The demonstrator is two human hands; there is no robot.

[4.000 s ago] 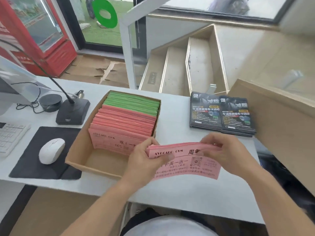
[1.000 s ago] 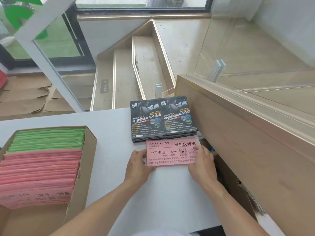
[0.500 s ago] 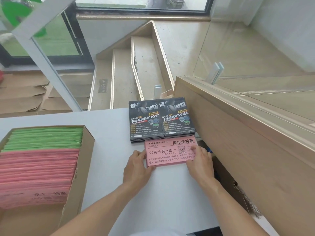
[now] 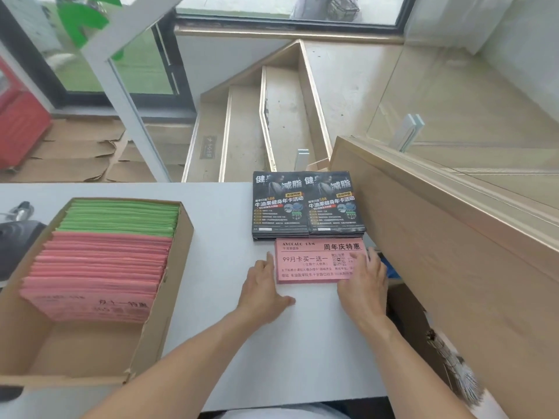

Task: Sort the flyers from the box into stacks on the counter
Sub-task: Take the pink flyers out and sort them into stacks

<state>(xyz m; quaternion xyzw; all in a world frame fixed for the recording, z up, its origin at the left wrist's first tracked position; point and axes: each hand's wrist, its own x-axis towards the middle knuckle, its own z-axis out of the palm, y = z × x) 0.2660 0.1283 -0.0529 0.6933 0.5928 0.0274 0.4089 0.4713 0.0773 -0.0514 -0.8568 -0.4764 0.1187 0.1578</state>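
Note:
A stack of pink flyers (image 4: pixel 314 260) lies flat on the white counter (image 4: pixel 223 213), just in front of two stacks of black flyers (image 4: pixel 307 205). My left hand (image 4: pixel 261 287) lies flat against the pink stack's left edge, fingers straight. My right hand (image 4: pixel 364 281) rests on the stack's right front corner, fingers straight. At the left stands the cardboard box (image 4: pixel 169 285) with pink flyers (image 4: pixel 99 267) in front and green flyers (image 4: pixel 124 217) behind them.
A wooden wall panel (image 4: pixel 438 252) rises right beside the stacks. A black microphone base (image 4: pixel 16 240) sits left of the box. Beyond the counter's far edge are stairs and a glass door. The counter's front edge is near my body.
Four seconds ago both hands held the pink stack in the air near the box. It now lies on the counter by the black flyers, and my hands have slid slightly along its edges.

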